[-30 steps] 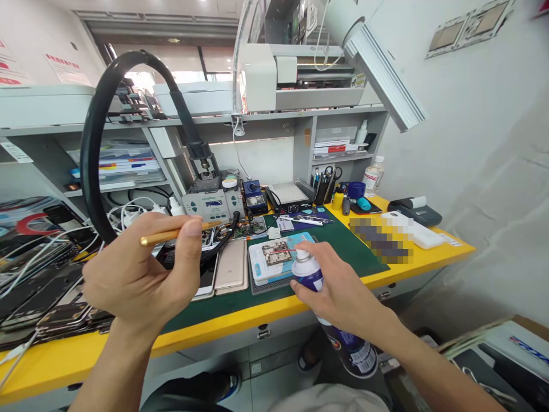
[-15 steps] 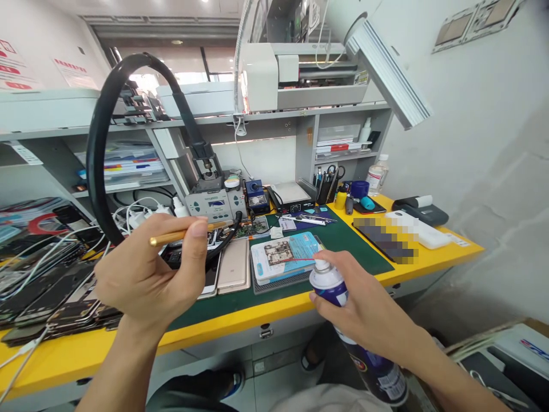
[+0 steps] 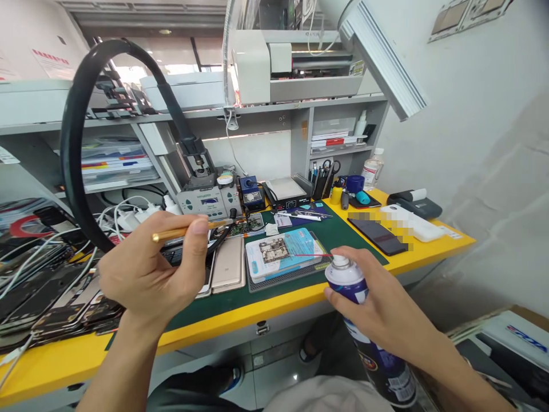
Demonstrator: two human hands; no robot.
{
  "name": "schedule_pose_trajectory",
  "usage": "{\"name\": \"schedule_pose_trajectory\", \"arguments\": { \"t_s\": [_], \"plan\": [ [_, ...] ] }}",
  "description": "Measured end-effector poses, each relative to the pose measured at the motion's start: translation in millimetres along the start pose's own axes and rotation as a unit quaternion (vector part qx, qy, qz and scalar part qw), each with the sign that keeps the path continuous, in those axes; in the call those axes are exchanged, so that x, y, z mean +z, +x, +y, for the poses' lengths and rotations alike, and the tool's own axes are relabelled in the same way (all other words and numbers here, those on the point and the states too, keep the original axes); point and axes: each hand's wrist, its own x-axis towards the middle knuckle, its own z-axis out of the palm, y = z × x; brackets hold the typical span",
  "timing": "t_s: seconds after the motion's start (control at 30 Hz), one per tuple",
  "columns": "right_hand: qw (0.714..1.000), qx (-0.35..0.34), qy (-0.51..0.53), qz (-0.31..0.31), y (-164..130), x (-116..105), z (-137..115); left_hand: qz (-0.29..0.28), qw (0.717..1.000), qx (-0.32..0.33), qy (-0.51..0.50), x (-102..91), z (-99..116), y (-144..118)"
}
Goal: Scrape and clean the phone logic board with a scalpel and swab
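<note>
Pinched between thumb and fingers of my left hand (image 3: 158,263) is a thin brush (image 3: 178,230) with a gold-coloured handle; its far tip is hard to make out. My right hand (image 3: 381,292) wraps round a blue and white spray can (image 3: 346,284), index finger on the nozzle. A thin red straw (image 3: 311,255) runs left from that nozzle. It points at a phone circuit board (image 3: 274,249) on a flat white and blue box (image 3: 302,245). Under the box is a dark perforated tray (image 3: 257,286) on the green mat (image 3: 206,312).
A gold phone (image 3: 228,264) lies left of the box. Stacked phone parts (image 3: 47,286) and cables fill the left side. Behind stands a hot air station (image 3: 210,201) with a thick black hose (image 3: 71,143). At right are a dark phone (image 3: 377,234), a white phone (image 3: 412,223) and a bottle (image 3: 372,170).
My right hand and the spray can have shifted slightly right, so the straw's nozzle is farther from the box. The camera view has turned a little; my left hand keeps its hold.
</note>
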Motion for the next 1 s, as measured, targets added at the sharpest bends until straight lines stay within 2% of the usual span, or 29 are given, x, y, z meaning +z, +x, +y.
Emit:
{"name": "schedule_pose_trajectory", "arguments": {
  "t_s": [0.13, 0.33, 0.53, 0.63, 0.73, 0.83, 0.9, 1.0],
  "plan": [
    [1.0, 0.017, -0.007, 0.0, 0.0, -4.5, 1.1, 0.004, 1.0, -0.006, -0.001, -0.8, -1.5, -1.7],
    [0.996, 0.076, -0.027, 0.039, -3.7, -13.6, 13.4, -0.004, 1.0, -0.006, 0.003, -1.7, -2.7, -4.7],
    [0.994, 0.091, -0.001, 0.065, -2.8, -17.8, 20.1, -0.045, 0.999, -0.011, 0.009, -1.1, -1.3, -5.7],
    [0.993, 0.088, 0.021, 0.074, 0.3, -27.1, 24.0, -0.066, 0.998, -0.019, 0.008, 0.6, -1.4, -5.2],
    [0.987, 0.1, 0.034, 0.122, 7.1, -49.1, 33.5, -0.086, 0.996, -0.034, 0.01, 1.2, -2.2, -6.1],
    [0.963, 0.119, 0.016, 0.242, 21.2, -85.4, 53.8, -0.107, 0.99, -0.081, 0.032, 2.4, -6.8, -10.6],
    [0.937, 0.124, -0.011, 0.326, 37.2, -113.1, 75.5, -0.116, 0.984, -0.129, 0.041, 6.6, -12.5, -14.9],
    [0.909, 0.122, -0.03, 0.397, 75.2, -150.8, 118.2, -0.116, 0.977, -0.175, 0.031, 21.3, -22.5, -21.2]
  ]
}}
